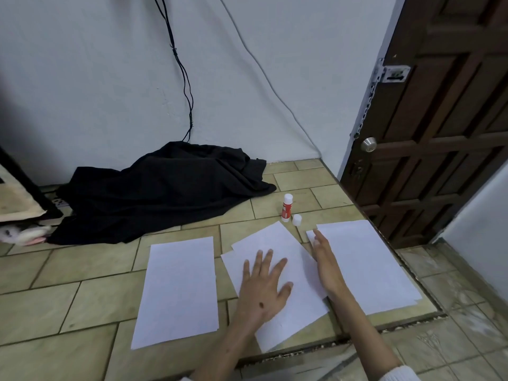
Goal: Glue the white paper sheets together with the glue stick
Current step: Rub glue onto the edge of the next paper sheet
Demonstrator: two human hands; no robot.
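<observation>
Paper is the matter here, thin and light, likely to slide on the tiled floor (82,306) and crease if pinched hard; best pressed flat with a spread palm or lifted by a corner or edge.

Nearest, the left hand (264,287) lies flat with fingers spread, pressing the middle sheets (299,306), which sit skewed, a second sheet's edge peeping out beneath the top one at the far left corner. The right hand (327,268) is open too, set on edge with straight fingers along the seam where the middle sheets meet the right stack (368,268); it holds nothing. Whether it touches the right stack or only nudges the middle sheets' edge I cannot tell.

To the left, a single sheet (178,292) lies apart, square and flat. All the paper is plain white and unmarked.

Beyond the middle sheets' far corner stands the glue stick (286,208), upright, white with a red label, uncapped by the look of it, its cap (297,220) just beside it. Further back, a black cloth (165,188) is heaped against the wall.
</observation>
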